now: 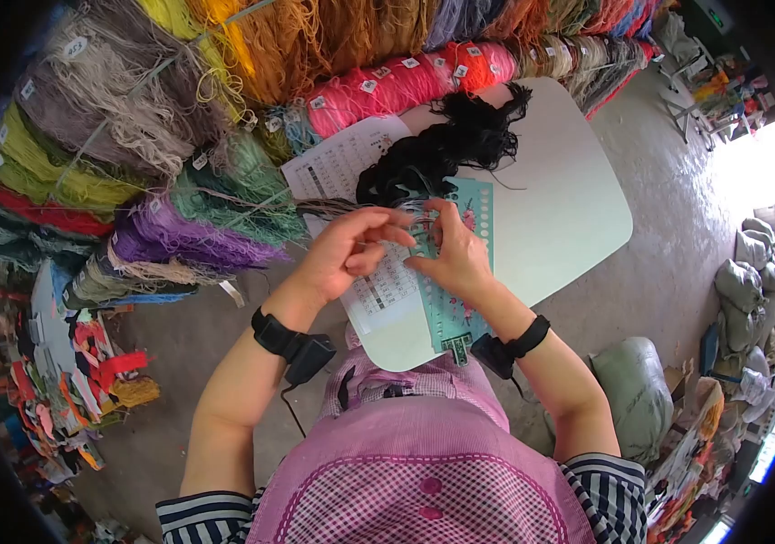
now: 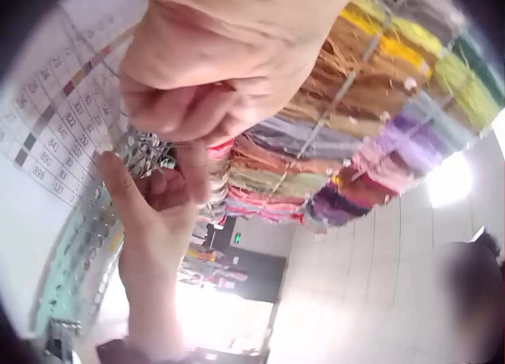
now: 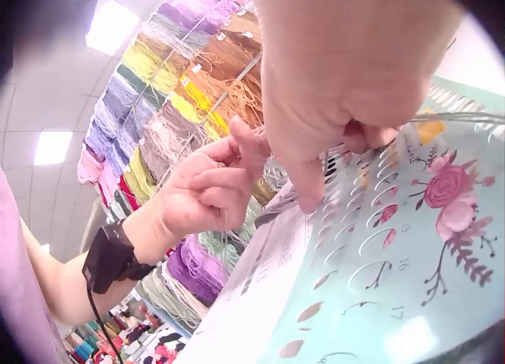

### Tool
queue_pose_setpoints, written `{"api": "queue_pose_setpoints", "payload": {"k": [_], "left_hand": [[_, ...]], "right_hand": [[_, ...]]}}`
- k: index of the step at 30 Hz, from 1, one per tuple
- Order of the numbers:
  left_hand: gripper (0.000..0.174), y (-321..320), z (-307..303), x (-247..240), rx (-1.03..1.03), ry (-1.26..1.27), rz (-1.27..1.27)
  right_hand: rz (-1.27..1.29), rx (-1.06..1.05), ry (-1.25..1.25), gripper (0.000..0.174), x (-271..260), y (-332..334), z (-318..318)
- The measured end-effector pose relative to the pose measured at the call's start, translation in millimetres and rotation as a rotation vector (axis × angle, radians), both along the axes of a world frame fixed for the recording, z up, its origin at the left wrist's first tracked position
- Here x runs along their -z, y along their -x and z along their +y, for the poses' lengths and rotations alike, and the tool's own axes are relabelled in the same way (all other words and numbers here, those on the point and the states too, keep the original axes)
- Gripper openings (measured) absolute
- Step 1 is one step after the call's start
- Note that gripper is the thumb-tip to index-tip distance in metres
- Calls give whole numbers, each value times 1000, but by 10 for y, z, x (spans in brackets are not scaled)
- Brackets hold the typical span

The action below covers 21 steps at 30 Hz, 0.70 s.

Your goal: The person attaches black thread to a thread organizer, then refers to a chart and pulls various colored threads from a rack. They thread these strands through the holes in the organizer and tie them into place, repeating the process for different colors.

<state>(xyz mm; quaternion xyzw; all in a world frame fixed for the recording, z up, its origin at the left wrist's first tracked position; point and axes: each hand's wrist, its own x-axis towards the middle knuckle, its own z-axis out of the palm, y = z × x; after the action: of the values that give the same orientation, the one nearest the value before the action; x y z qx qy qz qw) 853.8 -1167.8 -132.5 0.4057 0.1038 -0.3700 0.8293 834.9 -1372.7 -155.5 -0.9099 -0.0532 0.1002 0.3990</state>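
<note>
A teal thread card (image 1: 451,322) with rows of punched holes and printed pink flowers lies on a white board. My left hand (image 1: 351,247) is over the card's left edge, fingers curled, pinching fine pale strands between thumb and forefinger in the right wrist view. Across the card's upper end, my right hand (image 1: 457,258) pinches grey embroidery thread (image 3: 450,118) right at the holes. Both hands' fingertips are close together. A loose bundle of black thread (image 1: 442,145) lies just beyond them. Printed number charts (image 1: 338,161) stick out under the card and hands.
The white board (image 1: 578,190) extends to the right. Hanks of colored thread hang in front and at left, with a pink row (image 1: 387,91) along the board's far edge. A small metal clip (image 1: 457,349) sits at the card's near end. Stuffed sacks (image 1: 632,390) stand at right.
</note>
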Motion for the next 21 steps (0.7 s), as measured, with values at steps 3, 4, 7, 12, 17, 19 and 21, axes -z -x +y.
{"api": "queue_pose_setpoints", "payload": {"k": [3, 4, 7, 12, 17, 19, 21], "left_hand": [[24, 60, -311, 238, 146, -375, -335], [24, 70, -367, 326, 131, -378, -333], [22, 64, -342, 399, 232, -469, -378], [21, 286, 486, 80, -49, -584, -419], [34, 794, 2027, 61, -361, -342, -19], [32, 1085, 2471, -74, -539, -404, 41], [28, 1430, 2954, -62, -679, -335, 89]], "right_hand": [[-94, -19, -30, 79, -4, 18, 8], [-95, -26, -36, 81, -17, 15, 7], [-47, -71, 53, 81, -81, -12, 30], [-115, -137, 54, 63, 69, -93, -15], [-145, -119, 128, 58, 38, -96, 55], [-137, -132, 155, 58, 23, -94, 74], [-127, -140, 149, 59, 25, -103, 81]]}}
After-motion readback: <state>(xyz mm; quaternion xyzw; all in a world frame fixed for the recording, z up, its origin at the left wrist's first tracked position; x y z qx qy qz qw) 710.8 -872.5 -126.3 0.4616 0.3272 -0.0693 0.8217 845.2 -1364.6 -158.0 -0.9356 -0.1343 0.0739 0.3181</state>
